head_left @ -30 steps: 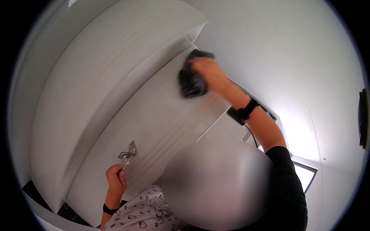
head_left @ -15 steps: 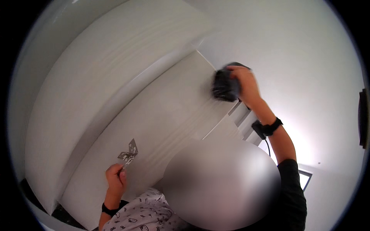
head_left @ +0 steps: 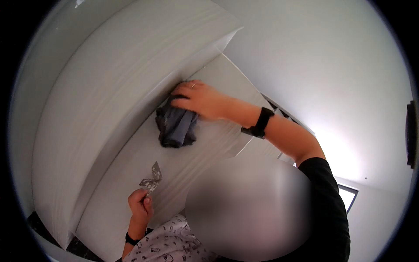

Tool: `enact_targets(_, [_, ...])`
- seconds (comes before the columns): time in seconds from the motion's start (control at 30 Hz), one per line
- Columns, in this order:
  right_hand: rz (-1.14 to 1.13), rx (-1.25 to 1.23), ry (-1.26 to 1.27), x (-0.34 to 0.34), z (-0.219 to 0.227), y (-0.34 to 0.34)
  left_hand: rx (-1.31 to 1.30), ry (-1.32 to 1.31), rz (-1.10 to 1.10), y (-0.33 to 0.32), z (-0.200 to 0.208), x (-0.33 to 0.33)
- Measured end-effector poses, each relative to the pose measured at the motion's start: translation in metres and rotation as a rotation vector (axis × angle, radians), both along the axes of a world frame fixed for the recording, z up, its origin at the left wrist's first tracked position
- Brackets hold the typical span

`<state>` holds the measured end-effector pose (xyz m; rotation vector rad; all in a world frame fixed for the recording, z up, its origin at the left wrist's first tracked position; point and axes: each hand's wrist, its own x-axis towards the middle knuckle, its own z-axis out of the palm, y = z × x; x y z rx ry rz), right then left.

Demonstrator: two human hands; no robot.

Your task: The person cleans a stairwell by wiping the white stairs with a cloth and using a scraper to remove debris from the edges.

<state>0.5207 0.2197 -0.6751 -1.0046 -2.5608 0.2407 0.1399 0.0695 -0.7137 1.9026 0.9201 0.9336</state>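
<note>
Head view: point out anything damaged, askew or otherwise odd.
The grey, forked piece in the left hand looks odd: whitish patches mottle its surface, though whether they are smears or wear I cannot tell. The dark cloth under the right hand is merely bunched.

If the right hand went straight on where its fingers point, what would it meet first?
Past the dark cloth under it, the right hand would likely first meet the pale angled strip; depth there is unclear.

A dark cloth (head_left: 178, 124) is held against the pale panel (head_left: 131, 168) by the right hand (head_left: 197, 100); a jagged grey-and-white piece (head_left: 151, 181) is gripped by the left hand (head_left: 140, 206).
</note>
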Motion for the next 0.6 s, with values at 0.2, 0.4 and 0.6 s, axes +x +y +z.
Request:
enact_targets(0.2, [-0.217, 0.075, 0.052, 0.112, -0.001, 0.03, 0.011, 0.028, -0.015, 0.003, 0.009, 0.002])
enact_targets(0.4, [-0.966, 0.01, -0.153, 0.229, 0.006, 0.018, -0.045, -0.046, -0.025, 0.002, 0.013, -0.002])
enact_targets(0.6, [-1.224, -0.011, 0.073, 0.205, 0.045, -0.119, 0.023, 0.028, -0.069, 0.003, 0.017, 0.001])
